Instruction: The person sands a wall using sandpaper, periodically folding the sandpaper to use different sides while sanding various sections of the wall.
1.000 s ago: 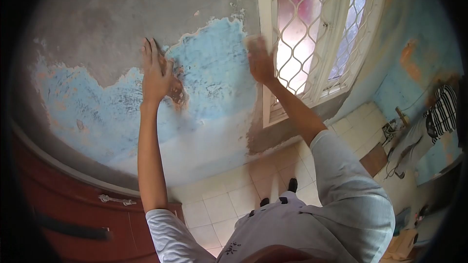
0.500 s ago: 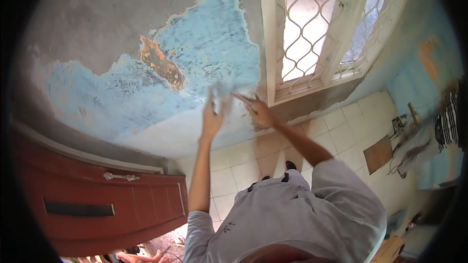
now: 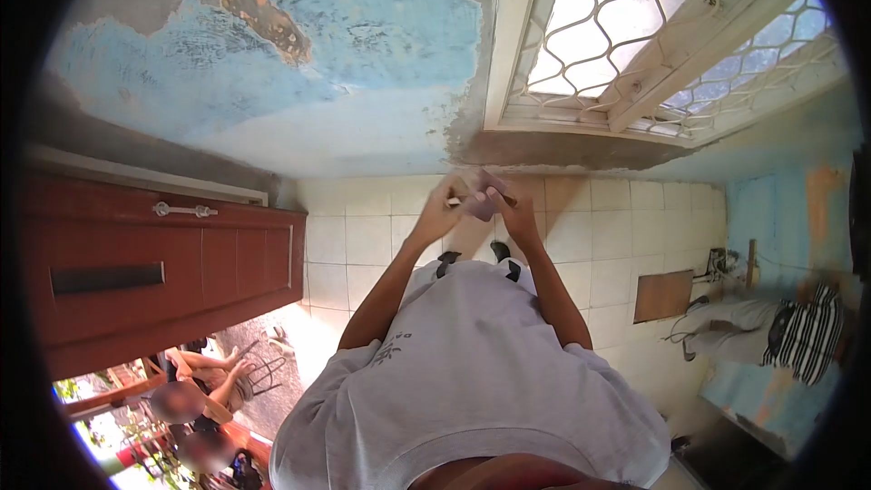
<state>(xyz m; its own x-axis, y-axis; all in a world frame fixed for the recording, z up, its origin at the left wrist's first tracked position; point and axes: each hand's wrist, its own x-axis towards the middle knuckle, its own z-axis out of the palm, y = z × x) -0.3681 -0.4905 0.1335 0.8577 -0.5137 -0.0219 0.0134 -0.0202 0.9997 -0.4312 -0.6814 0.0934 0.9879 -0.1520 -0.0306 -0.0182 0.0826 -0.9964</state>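
In front of my body, my two hands meet around a small purplish-brown sheet [image 3: 484,202] that looks like sandpaper. My right hand [image 3: 518,216] pinches its right side, thumb on top. My left hand [image 3: 441,213] is closed at its left side, with fingers curled and slightly blurred at the tips. Past the hands rises a wall [image 3: 363,45] with light blue paint, bare grey areas and a broken orange-brown patch [image 3: 263,16]. Neither hand touches the wall.
A white-framed window with a wavy grille [image 3: 617,27] is at upper right. A reddish-brown door [image 3: 181,272] stands at left, with people [image 3: 209,377] seated beyond it. On the tiled floor [image 3: 413,195] lies a brown board [image 3: 662,297]; a striped cloth [image 3: 807,331] is at right.
My hands have come back from the wall toward my body and together. My left hand, apart from the sheet before, is now at its edge. My view has tipped downward.
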